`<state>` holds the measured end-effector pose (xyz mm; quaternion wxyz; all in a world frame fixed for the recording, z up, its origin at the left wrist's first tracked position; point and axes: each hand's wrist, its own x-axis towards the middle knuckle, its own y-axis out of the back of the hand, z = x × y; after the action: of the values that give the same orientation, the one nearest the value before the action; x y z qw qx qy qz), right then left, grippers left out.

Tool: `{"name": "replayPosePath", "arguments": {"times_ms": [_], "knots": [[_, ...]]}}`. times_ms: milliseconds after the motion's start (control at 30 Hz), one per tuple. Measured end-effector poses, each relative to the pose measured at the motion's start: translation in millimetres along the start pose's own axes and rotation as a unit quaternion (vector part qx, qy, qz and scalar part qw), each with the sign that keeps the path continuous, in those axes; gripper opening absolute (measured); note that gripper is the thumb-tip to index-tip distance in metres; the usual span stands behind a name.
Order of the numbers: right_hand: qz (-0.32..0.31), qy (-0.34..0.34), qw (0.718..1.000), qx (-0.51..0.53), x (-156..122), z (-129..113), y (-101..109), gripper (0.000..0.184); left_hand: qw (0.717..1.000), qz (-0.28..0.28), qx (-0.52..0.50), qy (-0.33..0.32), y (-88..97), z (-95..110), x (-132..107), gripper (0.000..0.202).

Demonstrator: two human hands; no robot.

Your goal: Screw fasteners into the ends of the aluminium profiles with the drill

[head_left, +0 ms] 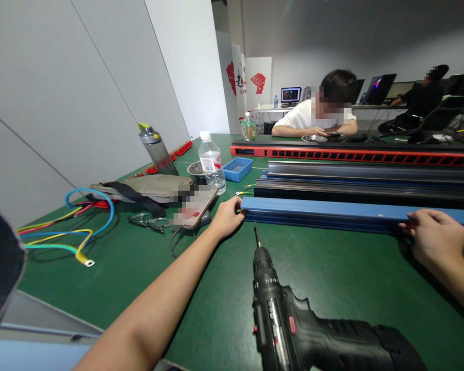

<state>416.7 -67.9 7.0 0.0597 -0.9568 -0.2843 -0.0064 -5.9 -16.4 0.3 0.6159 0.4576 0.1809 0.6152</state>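
A long blue metal profile (317, 207) lies across the green table in front of me. My left hand (229, 217) is closed at its left end, the fingertips pressed against the end face. Farther right, my right hand (438, 238) grips the front edge with curled fingers; its fingertips are partly hidden. A black cordless drill (278, 314) rests on its side nearer to me, its bit pointing at the profile. Behind the blue piece, dark metal profiles (355, 186) lie parallel to it, with a ring-terminal wire (244, 193) sticking out from their left ends.
A phone (197, 206), glasses (149, 221), a bag (147, 188), a water bottle (212, 164) and a blue tray (237, 169) stand left. Coloured cables (88, 237) spread at the far left. A long red-and-black bar (332, 152) lies behind; a person (294, 121) leans on the far edge.
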Motion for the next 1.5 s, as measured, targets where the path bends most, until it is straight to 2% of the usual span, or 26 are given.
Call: {"name": "replayPosePath", "arguments": {"times_ms": [400, 767, 1000, 1200, 1500], "knots": [[-0.028, 0.031, 0.998, -0.041, 6.4, 8.0, 4.3, 0.009, 0.997, 0.017, -0.072, 0.015, -3.1, -1.5, 1.4, 0.022], [-0.062, 0.040, 0.996, -0.055, -0.9, 6.6, 6.1, 0.010, 0.997, 0.034, -0.042, 0.051, -2.9, 1.6, 3.7, 0.023], [-0.037, 0.042, 0.997, -0.045, 4.8, 8.9, 3.4, 0.010, 0.999, 0.020, 0.008, 0.032, -5.2, -1.7, 5.9, 0.020], [-0.026, 0.042, 0.998, -0.040, 3.0, 7.2, 1.2, 0.011, 0.999, -0.024, 0.024, 0.003, -5.8, -3.3, 6.9, 0.012], [-0.047, 0.067, 0.996, -0.036, -6.0, 6.5, 6.2, 0.016, 1.000, -0.025, 0.013, -0.002, -5.7, -5.6, 6.7, 0.013]]}}
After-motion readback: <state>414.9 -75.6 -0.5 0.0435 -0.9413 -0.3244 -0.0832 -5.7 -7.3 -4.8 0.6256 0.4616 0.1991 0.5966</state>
